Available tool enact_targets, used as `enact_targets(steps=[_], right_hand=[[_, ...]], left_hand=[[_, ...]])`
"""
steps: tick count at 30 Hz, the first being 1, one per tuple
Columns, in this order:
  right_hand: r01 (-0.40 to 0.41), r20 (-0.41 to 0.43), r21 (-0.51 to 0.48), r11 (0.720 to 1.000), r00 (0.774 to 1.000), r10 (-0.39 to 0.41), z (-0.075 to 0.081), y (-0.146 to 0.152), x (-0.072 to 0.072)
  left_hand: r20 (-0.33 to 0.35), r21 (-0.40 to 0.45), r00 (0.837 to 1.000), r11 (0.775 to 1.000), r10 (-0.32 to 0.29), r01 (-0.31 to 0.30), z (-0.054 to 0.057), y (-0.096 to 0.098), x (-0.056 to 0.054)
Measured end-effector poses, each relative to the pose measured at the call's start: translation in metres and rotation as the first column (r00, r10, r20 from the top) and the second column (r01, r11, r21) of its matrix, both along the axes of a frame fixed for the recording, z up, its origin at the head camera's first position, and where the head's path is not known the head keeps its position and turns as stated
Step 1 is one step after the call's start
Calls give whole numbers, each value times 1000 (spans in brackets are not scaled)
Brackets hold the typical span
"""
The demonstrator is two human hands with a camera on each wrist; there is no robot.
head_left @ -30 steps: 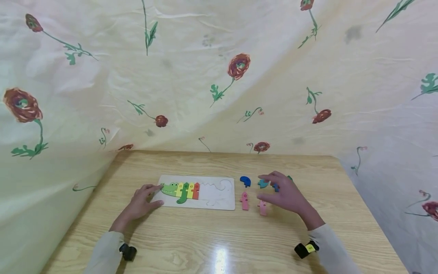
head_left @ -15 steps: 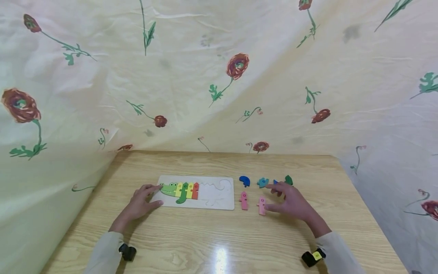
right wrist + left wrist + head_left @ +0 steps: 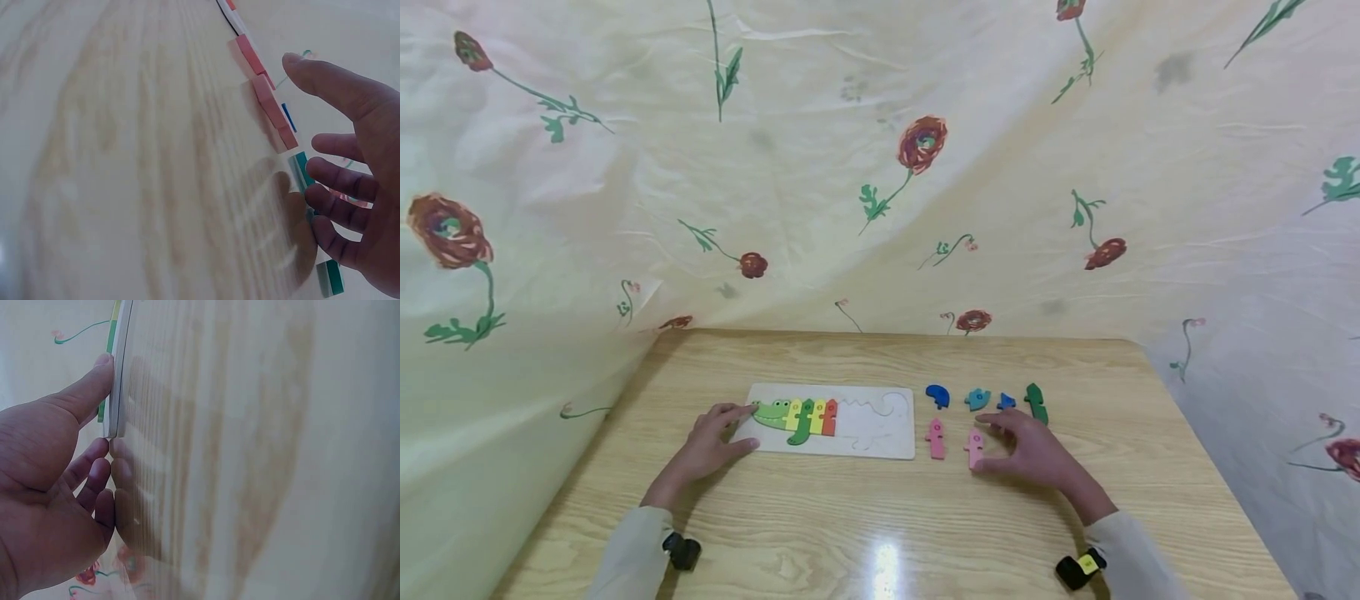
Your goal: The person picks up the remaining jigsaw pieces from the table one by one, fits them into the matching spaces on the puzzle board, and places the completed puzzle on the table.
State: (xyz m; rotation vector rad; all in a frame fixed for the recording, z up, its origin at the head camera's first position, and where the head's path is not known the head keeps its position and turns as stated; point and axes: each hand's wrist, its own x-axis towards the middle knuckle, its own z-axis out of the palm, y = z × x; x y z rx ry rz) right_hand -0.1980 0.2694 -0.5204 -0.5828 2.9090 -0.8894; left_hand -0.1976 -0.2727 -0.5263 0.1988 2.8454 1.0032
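Observation:
The left hand (image 3: 707, 437) rests at the left end of a white puzzle board (image 3: 876, 427). Its index fingertip touches near the snout of a green crocodile head piece (image 3: 771, 415), and its thumb lies by the near left corner. Yellow, green and red body pieces sit beside the head. My right hand (image 3: 1028, 454) hovers with thumb and index finger spread about a light pink puzzle piece (image 3: 975, 448). In the right wrist view the thumb stands apart from the pink piece (image 3: 270, 103), and nothing is held.
Right of the board lie a darker pink piece (image 3: 936, 440), a dark blue piece (image 3: 937, 396), a teal piece (image 3: 977, 400), a small blue piece (image 3: 1007, 402) and a dark green piece (image 3: 1036, 403). Flowered cloth (image 3: 820, 208) rises behind the wooden table (image 3: 820, 533).
The right hand first drew back to the right, then came slightly nearer the person and lower, beside the light pink piece. The dark green piece shows more now. The left hand stays put.

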Motion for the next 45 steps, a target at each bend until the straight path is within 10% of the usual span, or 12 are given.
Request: enact_targets(steps=[45], right_hand=[[53, 17, 33, 998, 998, -54, 1, -7, 3]], left_hand=[[3, -6, 1000, 1000, -6, 6, -5, -3, -3]])
